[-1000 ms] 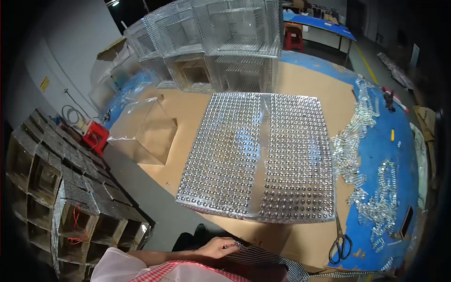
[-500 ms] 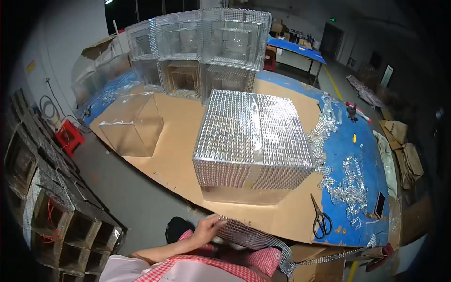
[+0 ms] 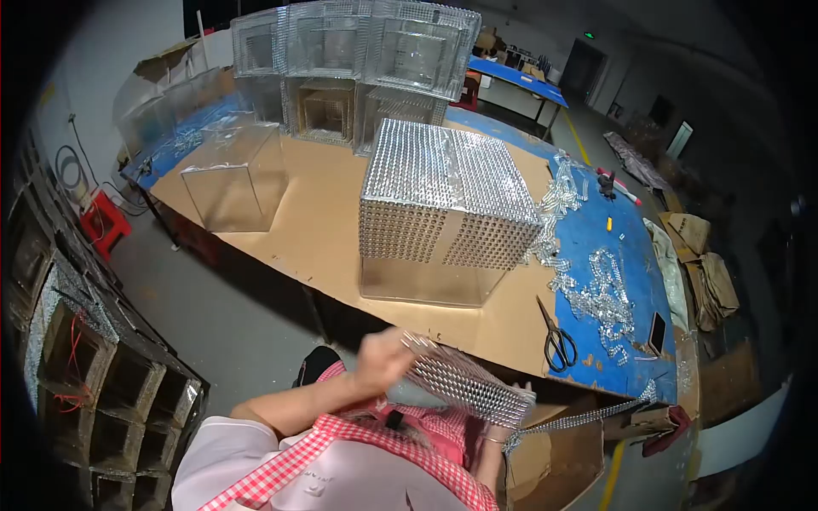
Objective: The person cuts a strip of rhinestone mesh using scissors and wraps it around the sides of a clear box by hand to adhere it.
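My left hand (image 3: pixel 383 361) is closed on the end of a silver rhinestone mesh strip (image 3: pixel 464 381), just in front of the table edge. Stretched taut to the right, the strip reaches my right hand (image 3: pixel 526 395), whose fingers are wrapped round it and partly hidden behind it. Past my hands stands a clear box (image 3: pixel 417 281) on the cardboard, its top and the upper part of its front covered in rhinestone mesh. A narrow tail of strip (image 3: pixel 588 417) runs from my right hand toward the table's right corner.
Scissors (image 3: pixel 559 344), a phone (image 3: pixel 656 332) and loose rhinestone pieces (image 3: pixel 601 298) lie on the blue tabletop. A bare clear box (image 3: pixel 230 192) stands at left. Stacked mesh-covered boxes (image 3: pixel 349 47) line the back. Below the table edge is an open cardboard box (image 3: pixel 554 456).
Both hands have lifted the strip, which is now stretched out between them. My right hand has come into view at its right end. The camera view has tilted and shifted.
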